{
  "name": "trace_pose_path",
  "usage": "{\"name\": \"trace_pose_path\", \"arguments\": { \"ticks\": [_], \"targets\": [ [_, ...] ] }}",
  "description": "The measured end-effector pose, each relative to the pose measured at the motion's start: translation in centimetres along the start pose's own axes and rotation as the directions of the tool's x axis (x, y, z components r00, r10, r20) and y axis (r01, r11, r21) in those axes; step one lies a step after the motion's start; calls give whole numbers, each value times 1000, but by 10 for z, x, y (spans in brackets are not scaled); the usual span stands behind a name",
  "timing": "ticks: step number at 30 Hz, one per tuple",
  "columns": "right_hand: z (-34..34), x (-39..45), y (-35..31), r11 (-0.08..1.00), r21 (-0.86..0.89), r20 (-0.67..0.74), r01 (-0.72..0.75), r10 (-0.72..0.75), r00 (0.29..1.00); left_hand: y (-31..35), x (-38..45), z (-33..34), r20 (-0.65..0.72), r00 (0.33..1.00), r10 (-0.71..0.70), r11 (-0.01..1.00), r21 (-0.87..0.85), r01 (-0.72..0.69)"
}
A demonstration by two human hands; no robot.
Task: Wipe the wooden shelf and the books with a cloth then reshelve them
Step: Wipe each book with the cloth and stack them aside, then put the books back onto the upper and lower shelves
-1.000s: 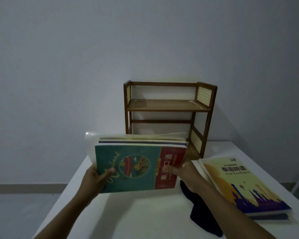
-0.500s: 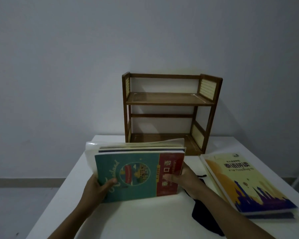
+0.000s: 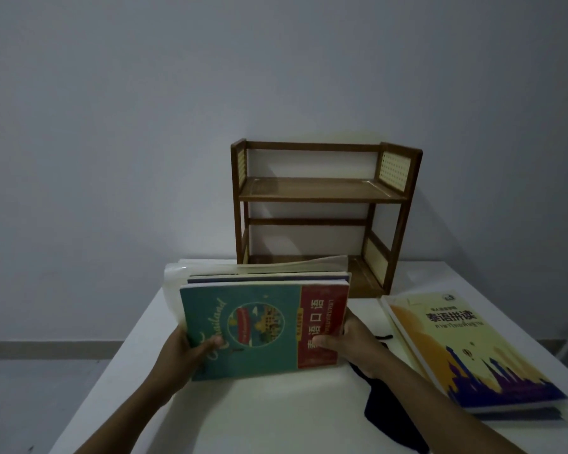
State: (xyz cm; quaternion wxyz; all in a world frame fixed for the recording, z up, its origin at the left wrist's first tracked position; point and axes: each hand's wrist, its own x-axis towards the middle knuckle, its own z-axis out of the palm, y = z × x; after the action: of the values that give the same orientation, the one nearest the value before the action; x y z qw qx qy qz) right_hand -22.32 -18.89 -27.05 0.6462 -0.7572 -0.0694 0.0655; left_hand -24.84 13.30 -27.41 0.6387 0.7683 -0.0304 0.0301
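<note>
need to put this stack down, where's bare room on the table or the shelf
Both tiers of the wooden shelf are bare. The white table is free in front of the held book stack. The right side is crowded: dark cloth, then the yellow book.

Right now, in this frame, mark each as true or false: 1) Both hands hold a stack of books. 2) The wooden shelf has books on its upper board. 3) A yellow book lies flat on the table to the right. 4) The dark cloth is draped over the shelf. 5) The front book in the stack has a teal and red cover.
1) True: the left hand and right hand grip the stack of books.
2) False: the wooden shelf shows bare boards.
3) True: the yellow book lies flat on the white table.
4) False: the dark cloth lies on the table under the right forearm.
5) True.
</note>
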Motion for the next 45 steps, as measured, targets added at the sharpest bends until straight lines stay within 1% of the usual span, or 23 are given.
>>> {"name": "trace_pose_path", "arguments": {
  "ticks": [6,11,14,16,18,20,23,25,27,30,33,37,40,43,45],
  "targets": [
    [3,-2,13,999,-32,-47,-18,16,999,-9,0,8,-17,1000,-3,999,39,4],
    [2,-4,20,995,-94,16,-40,42,999,-13,-2,7,-15,1000,2,996,84,-1],
    [-5,-5,9,992,-128,20,-6,9,1000,-2,1,8,-16,1000,18,995,96,-16],
    [-15,-4,-5,990,-135,9,51,-50,999,18,8,11,-30,999,34,997,64,-32],
    [-30,-2,-27,990,-116,-31,75,-79,996,48,18,16,-55,996,67,997,39,-65],
    [-47,3,-56,984,-114,-85,136,-146,986,84,36,23,-73,993,97,995,-30,-99],
    [-72,18,-101,967,-90,-190,238,-251,949,135,72,36,-85,990,110,987,-106,-119],
    [-89,33,-126,961,-37,-253,273,-273,928,165,99,47,-98,988,120,984,-122,-132],
    [-103,48,-148,955,16,-297,295,-277,914,190,125,55,-82,989,123,983,-128,-133],
    [-118,70,-174,966,-24,-369,257,-248,896,215,157,62,-65,994,85,991,-99,-91],
    [-129,91,-184,983,-89,-422,162,-185,888,225,184,71,-92,996,11,1000,14,-10],
    [-135,110,-191,996,-54,-492,70,-87,866,231,203,79,-113,993,-45,984,168,63],
    [-138,119,-198,999,-44,-525,23,-43,850,238,210,77,-60,994,-94,969,225,105],
    [-141,123,-202,991,-132,-521,-9,-61,852,246,214,72,-22,986,-164,966,201,165],
    [-142,124,-204,980,-196,-526,-11,-95,845,249,212,68,13,982,-190,974,125,187]
  ]
}}
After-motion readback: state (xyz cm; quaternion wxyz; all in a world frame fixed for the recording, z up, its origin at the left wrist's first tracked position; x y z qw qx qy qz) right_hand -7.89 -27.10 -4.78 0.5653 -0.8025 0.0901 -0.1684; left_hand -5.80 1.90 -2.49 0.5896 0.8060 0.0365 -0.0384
